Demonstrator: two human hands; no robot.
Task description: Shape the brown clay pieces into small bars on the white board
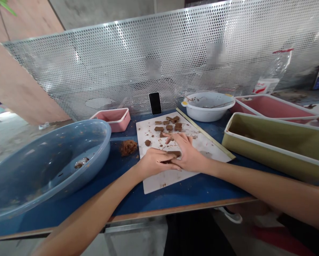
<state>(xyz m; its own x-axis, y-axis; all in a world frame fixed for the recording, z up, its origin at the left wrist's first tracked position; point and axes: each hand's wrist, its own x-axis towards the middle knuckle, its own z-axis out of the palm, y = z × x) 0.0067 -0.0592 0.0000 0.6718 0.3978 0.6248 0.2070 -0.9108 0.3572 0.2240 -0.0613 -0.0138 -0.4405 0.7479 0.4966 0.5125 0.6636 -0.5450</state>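
A small brown block (174, 153) of clay-like dough lies low over the white board (152, 184), partly covered by my fingers. My left hand (154, 163) is closed against its left and near side, with the fingers together. From the right, my right hand (187, 153) holds the same block between thumb and palm, while its forefinger stretches out toward the far pieces. Several more brown blocks (158, 128) lie in loose rows beyond my hands. A small round lump (148, 143) rests left of them on the board.
A crumbly brown mound (127, 147) sits beside the large blue basin (99, 124). A phone (155, 103) leans on the perforated metal screen (100, 71). Along the board's right edge lies a pale strip (206, 133). A white basin (209, 113), green trough (271, 149) and pink tubs (119, 122) stand around.
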